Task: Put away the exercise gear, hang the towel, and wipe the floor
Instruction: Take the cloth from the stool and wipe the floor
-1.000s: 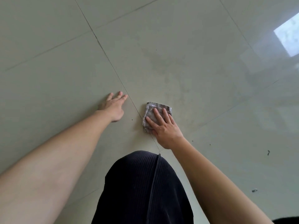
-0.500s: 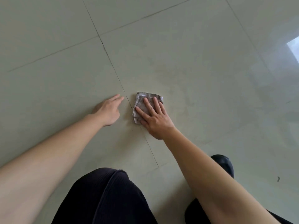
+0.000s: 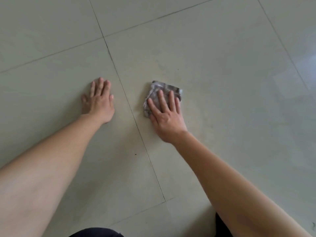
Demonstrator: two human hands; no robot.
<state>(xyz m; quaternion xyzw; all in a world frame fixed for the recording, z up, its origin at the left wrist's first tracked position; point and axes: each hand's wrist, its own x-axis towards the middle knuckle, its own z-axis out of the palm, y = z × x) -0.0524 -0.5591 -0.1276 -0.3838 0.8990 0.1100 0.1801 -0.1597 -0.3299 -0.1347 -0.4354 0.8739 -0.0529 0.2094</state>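
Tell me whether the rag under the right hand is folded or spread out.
Folded: the rag is a small, creased pad, little wider than the right hand pressing it to the floor.

We see a floor of large pale glossy tiles with thin dark grout lines. On it lies a small grey cloth, crumpled, just to the right of one long line. Our right grip presses flat on the cloth with straight fingers. Our left grip lies flat on the bare tile, left of that line. A small dark speck lies near the line.
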